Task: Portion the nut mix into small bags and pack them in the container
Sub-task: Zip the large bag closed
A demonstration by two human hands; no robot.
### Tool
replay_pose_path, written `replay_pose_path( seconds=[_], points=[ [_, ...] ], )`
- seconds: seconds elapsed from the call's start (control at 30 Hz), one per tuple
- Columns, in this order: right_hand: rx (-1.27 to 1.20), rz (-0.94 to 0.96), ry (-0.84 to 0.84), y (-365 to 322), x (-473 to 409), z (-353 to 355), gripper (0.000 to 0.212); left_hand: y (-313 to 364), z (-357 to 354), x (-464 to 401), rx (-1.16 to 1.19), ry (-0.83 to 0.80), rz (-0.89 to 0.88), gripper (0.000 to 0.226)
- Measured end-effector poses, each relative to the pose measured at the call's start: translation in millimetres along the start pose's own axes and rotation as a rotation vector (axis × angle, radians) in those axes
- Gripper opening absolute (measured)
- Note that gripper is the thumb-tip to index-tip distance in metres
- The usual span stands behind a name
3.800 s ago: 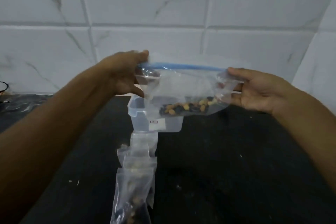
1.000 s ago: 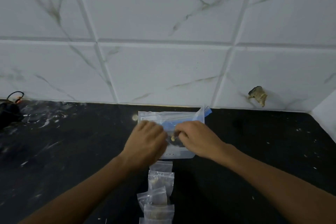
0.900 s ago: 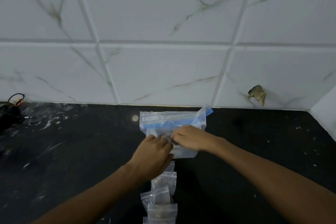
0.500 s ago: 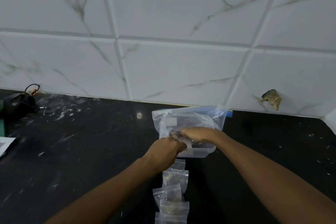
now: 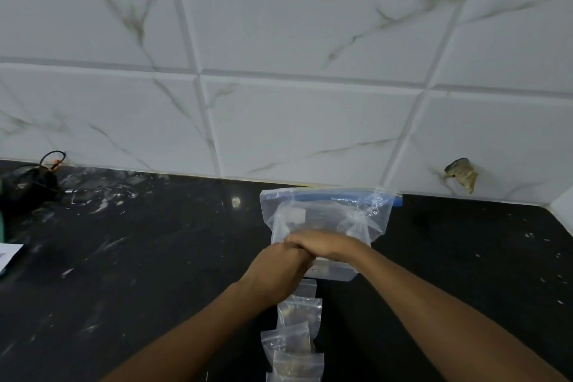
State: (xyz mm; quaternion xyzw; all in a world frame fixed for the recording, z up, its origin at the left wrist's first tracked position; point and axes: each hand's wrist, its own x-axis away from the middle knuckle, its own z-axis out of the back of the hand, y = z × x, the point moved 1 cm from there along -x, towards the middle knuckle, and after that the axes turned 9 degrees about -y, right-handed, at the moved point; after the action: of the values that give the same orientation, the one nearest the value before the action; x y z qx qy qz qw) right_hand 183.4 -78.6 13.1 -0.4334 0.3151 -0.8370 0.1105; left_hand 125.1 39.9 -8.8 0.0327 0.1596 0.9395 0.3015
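Now left hand (image 5: pixel 276 270) and right hand (image 5: pixel 325 246) meeting, fingers curled against lower part of large zip bag (image 5: pixel 325 214); exact grip hidden. Bag upright over clear container (image 5: pixel 335 271) on black counter (image 5: pixel 155 257), blue seal on top. Small bags (image 5: pixel 297 335) in a row just nearer, behind the wrists

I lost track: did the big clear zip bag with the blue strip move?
Yes. The big clear zip bag with the blue strip came down from mid-air onto the clear plastic container.
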Motion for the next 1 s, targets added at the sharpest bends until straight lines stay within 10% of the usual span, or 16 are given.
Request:
replay_pose_path(
  seconds=[0.27, 0.63, 1.0],
  points=[
    [-0.023, -0.14, 0.978, 57.2, 101.3, 29.2, 0.038, -32.2, 11.9, 13.3, 0.589, 0.52, 0.649, 0.025],
    [-0.976, 0.397, 0.594, 92.1, 35.8, 57.2, 0.022, -73.7, 21.4, -37.0, 1.28, 0.348, 0.463, 0.034],
    [-1.13, -0.044, 0.852, 93.0, -2.6, 72.7, 0.008, -84.1, 17.3, -66.2, 1.229, 0.434, 0.831, 0.025]
  ],
)
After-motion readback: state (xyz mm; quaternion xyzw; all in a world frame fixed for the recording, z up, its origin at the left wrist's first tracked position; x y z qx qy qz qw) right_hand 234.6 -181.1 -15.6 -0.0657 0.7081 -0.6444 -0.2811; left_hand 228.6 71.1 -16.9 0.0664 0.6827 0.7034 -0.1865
